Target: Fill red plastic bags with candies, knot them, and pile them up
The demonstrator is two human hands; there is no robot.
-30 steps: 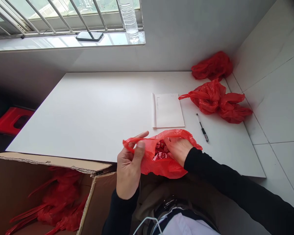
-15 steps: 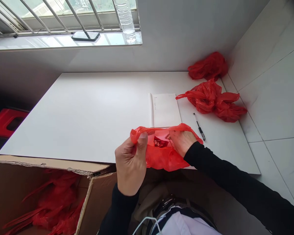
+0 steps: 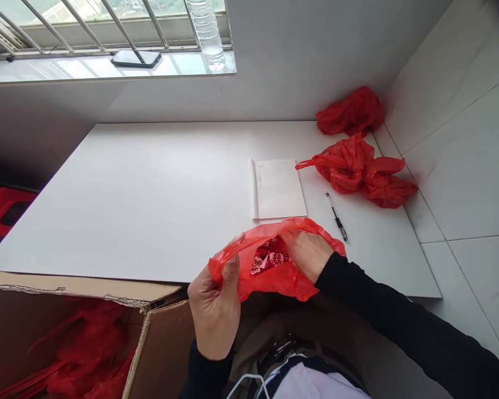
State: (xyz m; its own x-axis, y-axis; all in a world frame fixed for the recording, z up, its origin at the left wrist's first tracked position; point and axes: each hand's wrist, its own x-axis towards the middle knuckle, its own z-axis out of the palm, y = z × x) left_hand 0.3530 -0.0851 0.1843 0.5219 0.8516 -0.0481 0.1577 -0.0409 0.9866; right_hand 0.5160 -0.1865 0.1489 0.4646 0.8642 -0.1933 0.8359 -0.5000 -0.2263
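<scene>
A thin red plastic bag (image 3: 270, 285) is held open at the table's front edge. My left hand (image 3: 216, 310) pinches its left rim between thumb and fingers. My right hand (image 3: 311, 255) reaches into the mouth from the right, and the bag hides its fingertips. Beside them, inside the bag, lie small red wrapped packets (image 3: 270, 259) with pale printed characters and hearts. Just beyond the bag an open notepad (image 3: 279, 188) with a few handwritten lines rests on the white table (image 3: 162, 194). A black pen (image 3: 336, 217) lies to its right.
Bunched red bags (image 3: 357, 166) sit at the table's right end. At lower left, a cardboard box (image 3: 166, 343) contains more red bags (image 3: 89, 343). A phone (image 3: 136, 59) and a clear plastic bottle (image 3: 208, 36) stand on the windowsill. A red stool (image 3: 0, 205) is at far left.
My right hand has gone deeper into the bag, and the packet by its fingers is no longer distinct. The bag and my left hand sit slightly lower and farther left, with more packets showing.
</scene>
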